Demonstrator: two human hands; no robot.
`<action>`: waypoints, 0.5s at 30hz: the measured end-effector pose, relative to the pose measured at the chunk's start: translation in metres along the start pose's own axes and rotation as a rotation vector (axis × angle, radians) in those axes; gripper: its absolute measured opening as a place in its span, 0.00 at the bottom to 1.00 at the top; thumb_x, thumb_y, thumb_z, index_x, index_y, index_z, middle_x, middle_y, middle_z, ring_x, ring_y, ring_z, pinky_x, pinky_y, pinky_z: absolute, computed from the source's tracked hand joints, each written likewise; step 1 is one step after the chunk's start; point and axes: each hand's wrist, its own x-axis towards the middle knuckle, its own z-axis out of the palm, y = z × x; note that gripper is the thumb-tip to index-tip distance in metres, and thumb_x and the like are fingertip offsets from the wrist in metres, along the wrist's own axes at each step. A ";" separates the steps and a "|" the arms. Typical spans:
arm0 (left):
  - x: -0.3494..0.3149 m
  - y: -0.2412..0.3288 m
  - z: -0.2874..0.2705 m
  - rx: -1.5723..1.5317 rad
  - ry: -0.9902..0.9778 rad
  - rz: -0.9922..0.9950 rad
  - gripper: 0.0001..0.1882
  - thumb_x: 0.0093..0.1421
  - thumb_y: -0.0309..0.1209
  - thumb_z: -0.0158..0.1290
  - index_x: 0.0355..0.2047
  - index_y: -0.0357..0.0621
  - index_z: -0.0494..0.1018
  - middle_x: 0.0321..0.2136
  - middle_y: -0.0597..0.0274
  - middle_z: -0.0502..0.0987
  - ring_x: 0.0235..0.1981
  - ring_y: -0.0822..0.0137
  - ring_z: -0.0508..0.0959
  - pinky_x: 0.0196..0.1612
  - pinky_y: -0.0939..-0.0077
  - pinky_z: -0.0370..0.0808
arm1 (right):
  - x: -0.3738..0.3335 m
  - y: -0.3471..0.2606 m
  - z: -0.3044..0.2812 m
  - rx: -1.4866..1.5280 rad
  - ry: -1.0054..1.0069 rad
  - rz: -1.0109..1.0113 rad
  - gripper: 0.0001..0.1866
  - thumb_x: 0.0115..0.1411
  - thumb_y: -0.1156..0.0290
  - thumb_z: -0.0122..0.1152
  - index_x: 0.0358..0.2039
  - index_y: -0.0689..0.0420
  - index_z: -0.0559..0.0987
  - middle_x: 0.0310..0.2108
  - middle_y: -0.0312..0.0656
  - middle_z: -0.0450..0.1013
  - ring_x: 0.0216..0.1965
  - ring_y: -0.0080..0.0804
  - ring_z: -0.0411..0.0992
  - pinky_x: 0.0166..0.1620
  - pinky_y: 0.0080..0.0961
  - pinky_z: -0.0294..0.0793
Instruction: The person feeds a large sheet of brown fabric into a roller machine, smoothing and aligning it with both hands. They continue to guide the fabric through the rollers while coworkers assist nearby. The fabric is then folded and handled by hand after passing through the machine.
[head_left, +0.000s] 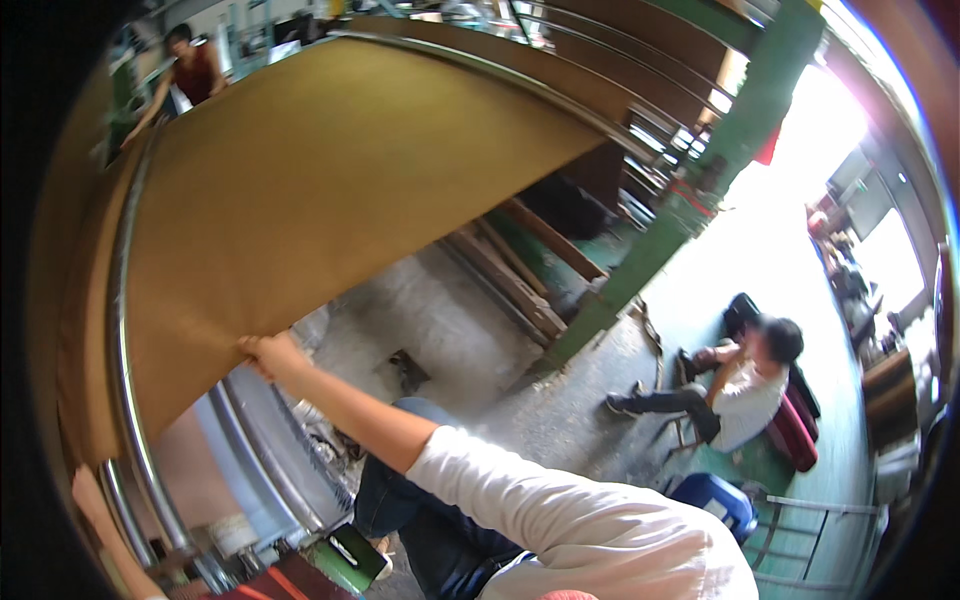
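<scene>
A wide sheet of brown fabric [350, 150] stretches across the machine, from a far bar down to the rollers at my left. My right hand [268, 355] pinches the near edge of this fabric, and faint creases run out from the grip. At the far left rim, my left hand [88, 492] is by the fabric's lower corner, beside a shiny metal roller [125, 340]. The fingers of that hand are mostly hidden, so its grip cannot be made out. More rollers [255, 455] and a pale sheet lie below the fabric.
A green post [690, 200] stands right of the machine, with wooden beams [510, 275] on the floor beside it. One person [195, 70] reaches over the fabric's far left side. Another person [745, 385] sits at the right, near a blue container [715, 505] and a metal rack [810, 540].
</scene>
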 end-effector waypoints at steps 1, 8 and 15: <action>0.014 0.004 0.005 0.024 0.006 0.025 0.05 0.53 0.30 0.47 0.23 0.43 0.69 0.25 0.53 0.73 0.30 0.54 0.74 0.31 0.62 0.71 | 0.007 0.002 -0.010 0.055 -0.040 0.024 0.09 0.54 0.69 0.54 0.29 0.61 0.71 0.16 0.39 0.67 0.09 0.21 0.59 0.10 0.19 0.55; 0.029 -0.012 0.040 0.108 -0.027 0.040 0.05 0.53 0.29 0.47 0.23 0.43 0.69 0.25 0.54 0.73 0.30 0.55 0.74 0.31 0.63 0.71 | 0.013 0.011 -0.019 0.008 -0.071 0.081 0.11 0.55 0.68 0.53 0.25 0.64 0.72 0.15 0.40 0.68 0.11 0.21 0.61 0.10 0.19 0.56; 0.023 -0.035 0.051 0.164 -0.053 0.025 0.05 0.54 0.28 0.46 0.23 0.43 0.69 0.25 0.54 0.73 0.29 0.55 0.74 0.30 0.63 0.72 | 0.012 0.011 -0.015 -0.072 -0.174 0.145 0.13 0.56 0.65 0.52 0.23 0.63 0.74 0.14 0.40 0.68 0.09 0.23 0.60 0.10 0.20 0.56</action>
